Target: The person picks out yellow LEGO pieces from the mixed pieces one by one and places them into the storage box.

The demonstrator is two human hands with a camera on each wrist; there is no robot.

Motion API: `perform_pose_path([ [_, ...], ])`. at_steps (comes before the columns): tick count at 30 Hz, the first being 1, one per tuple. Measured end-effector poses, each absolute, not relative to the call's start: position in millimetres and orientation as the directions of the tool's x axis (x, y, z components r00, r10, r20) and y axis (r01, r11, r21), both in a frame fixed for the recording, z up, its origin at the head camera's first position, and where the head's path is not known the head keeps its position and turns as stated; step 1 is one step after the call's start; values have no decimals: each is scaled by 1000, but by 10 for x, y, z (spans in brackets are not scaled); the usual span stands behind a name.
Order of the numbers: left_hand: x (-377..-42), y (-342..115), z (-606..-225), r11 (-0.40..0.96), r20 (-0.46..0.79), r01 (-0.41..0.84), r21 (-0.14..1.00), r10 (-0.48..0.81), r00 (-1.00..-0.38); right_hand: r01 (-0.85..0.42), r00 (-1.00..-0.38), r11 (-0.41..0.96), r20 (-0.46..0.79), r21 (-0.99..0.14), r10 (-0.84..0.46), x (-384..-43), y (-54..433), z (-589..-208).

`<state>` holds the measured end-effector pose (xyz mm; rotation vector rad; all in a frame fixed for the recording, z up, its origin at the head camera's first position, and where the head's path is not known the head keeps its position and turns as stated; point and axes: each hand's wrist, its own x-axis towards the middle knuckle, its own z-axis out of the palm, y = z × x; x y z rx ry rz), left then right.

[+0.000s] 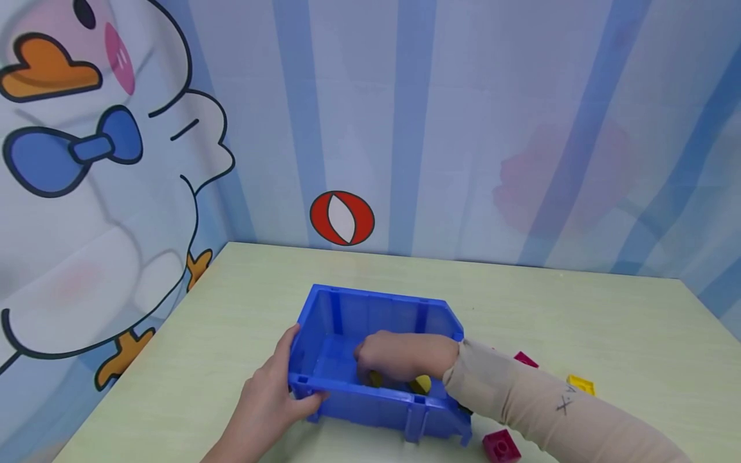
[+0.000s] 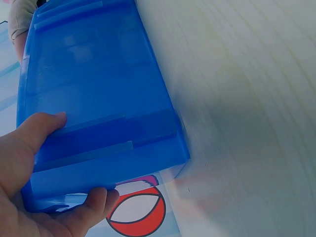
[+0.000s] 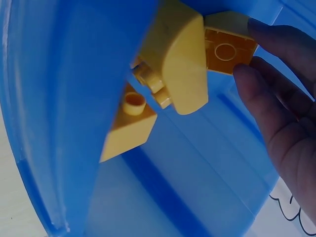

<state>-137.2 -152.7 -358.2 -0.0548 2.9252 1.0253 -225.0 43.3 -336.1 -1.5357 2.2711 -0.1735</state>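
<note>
A blue plastic bin [image 1: 370,406] stands on the table. My left hand [image 1: 269,395] grips its near left corner, the thumb [image 2: 42,129] along the outer front wall and the fingers around the side. My right hand [image 1: 393,355] reaches down inside the bin. In the right wrist view, its thumb and finger pinch a small yellow toy brick [image 3: 216,60], its hollow underside showing. Beside that brick are a curved yellow brick [image 3: 185,74] with studs and another yellow brick [image 3: 129,131], partly hidden behind the bin's wall.
Right of the bin lie a magenta brick [image 1: 502,446] near the front, another magenta piece [image 1: 525,359] behind the right forearm, and a yellow brick [image 1: 581,384] partly covered by the sleeve [image 1: 538,399]. A printed cloth backdrop [image 1: 463,128] rises behind the table [image 1: 579,308].
</note>
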Motion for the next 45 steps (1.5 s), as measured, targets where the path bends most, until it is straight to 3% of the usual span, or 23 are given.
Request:
perform_pose_path([
  [18,-1371,-1536,-3591,785,-54,-47,618,-18,-998,-909,-300,349,-226,-227,-927,-2250,441,-3302],
  [45,-1367,-1525,-3579,779,-59,-54,624,-22,-998,-872,-382,420,-186,-253,-905,-2270,545,-3122],
])
